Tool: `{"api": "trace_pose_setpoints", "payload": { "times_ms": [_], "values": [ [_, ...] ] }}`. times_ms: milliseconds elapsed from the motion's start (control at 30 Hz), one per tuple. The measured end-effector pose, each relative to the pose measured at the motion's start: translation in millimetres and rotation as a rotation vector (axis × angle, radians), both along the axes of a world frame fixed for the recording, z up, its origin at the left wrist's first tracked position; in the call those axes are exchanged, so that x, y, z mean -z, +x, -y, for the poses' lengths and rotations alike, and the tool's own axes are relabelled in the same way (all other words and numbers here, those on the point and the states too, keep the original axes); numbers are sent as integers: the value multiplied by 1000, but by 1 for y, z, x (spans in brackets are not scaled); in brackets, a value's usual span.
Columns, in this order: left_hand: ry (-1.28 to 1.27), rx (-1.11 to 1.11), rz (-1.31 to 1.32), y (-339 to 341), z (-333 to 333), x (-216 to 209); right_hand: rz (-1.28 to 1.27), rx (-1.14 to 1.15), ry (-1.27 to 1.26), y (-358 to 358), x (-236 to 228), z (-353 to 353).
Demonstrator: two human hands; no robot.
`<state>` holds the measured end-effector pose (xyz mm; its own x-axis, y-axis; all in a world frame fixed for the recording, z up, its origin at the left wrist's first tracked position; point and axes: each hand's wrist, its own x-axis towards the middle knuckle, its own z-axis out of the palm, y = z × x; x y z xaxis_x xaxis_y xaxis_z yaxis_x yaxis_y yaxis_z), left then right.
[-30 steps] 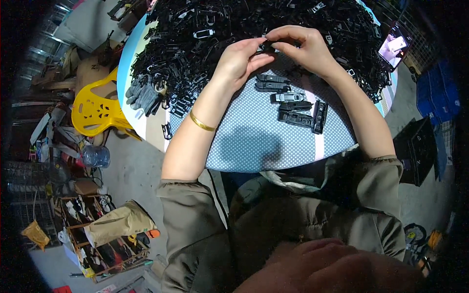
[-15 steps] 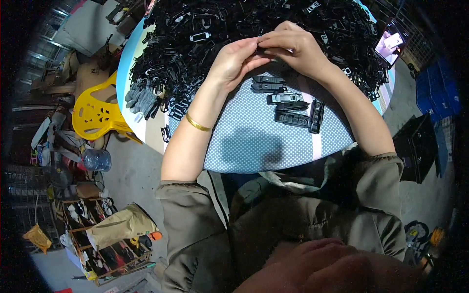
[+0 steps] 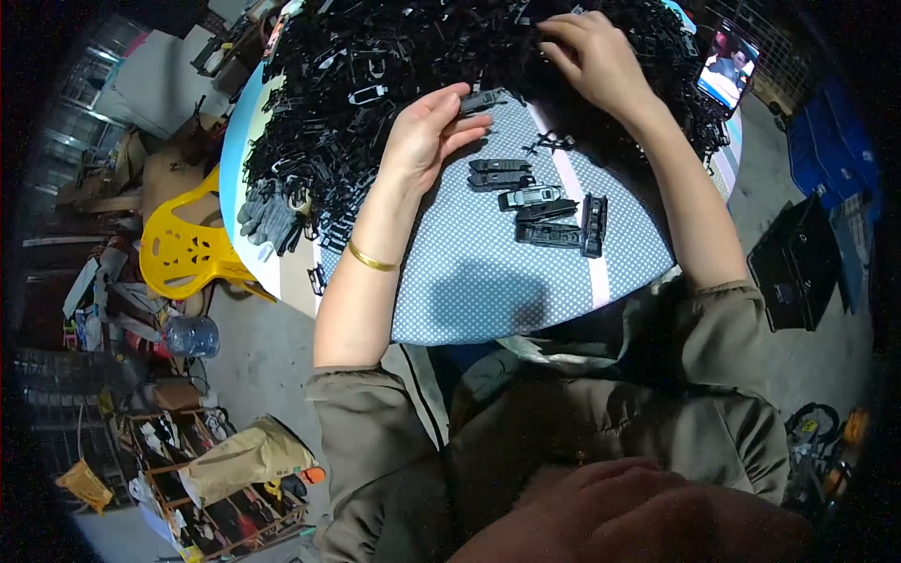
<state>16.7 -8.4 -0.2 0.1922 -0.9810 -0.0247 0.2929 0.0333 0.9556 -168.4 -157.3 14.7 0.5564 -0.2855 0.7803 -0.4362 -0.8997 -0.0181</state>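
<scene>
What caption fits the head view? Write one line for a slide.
Left hand holds a small black plastic part while right hand reaches into the black parts heap.

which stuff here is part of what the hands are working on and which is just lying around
In use: the black plastic part held in the left hand; the heap of black parts under the right hand; the row of finished pieces on the dotted tablecloth.

Lying about: grey gloves, yellow chair, phone, water bottle.
</scene>
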Motion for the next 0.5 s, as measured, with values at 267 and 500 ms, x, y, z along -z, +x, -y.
{"api": "trace_pose_setpoints", "payload": {
  "times_ms": [267, 500],
  "values": [
    [98, 25, 130, -14, -2, -2, -424, 399, 112, -11, 0, 8],
    [52, -31, -37, -11, 0, -1, -49, -280, 522, 3, -5, -14]
  ]
}}
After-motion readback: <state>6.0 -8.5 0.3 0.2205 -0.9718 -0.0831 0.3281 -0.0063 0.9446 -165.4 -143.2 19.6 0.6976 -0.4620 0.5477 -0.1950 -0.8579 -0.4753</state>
